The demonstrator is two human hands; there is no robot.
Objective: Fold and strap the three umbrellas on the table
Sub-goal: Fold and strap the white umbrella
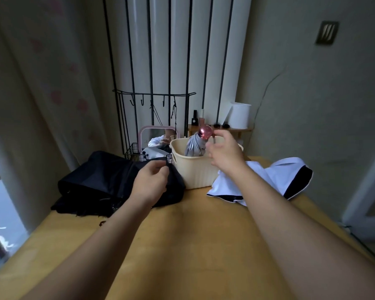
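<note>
Black, grey and white: three umbrellas logged, two on table, one upright in basket.

Found black umbrella [100,178] heaped loose and rumpled at left side of wooden table [193,234], canopy slack, its right end touching cream ribbed basket [195,172]. Noted left hand [149,182] at that right end, thumb and fingers curled, pinching a fold of the black cloth. Saw grey umbrella [193,146] gathered into tight pleats, standing in the basket with glossy pink handle [205,132] uppermost. Recorded right hand [225,152] above basket rim just beside that handle, fingers loosely spread, nothing seen in its grasp. Logged white umbrella [290,172] with black lining, lying spread and creased on table right of basket, partly hidden by right forearm. Could not tell whether grey umbrella's strap was fastened.
</note>
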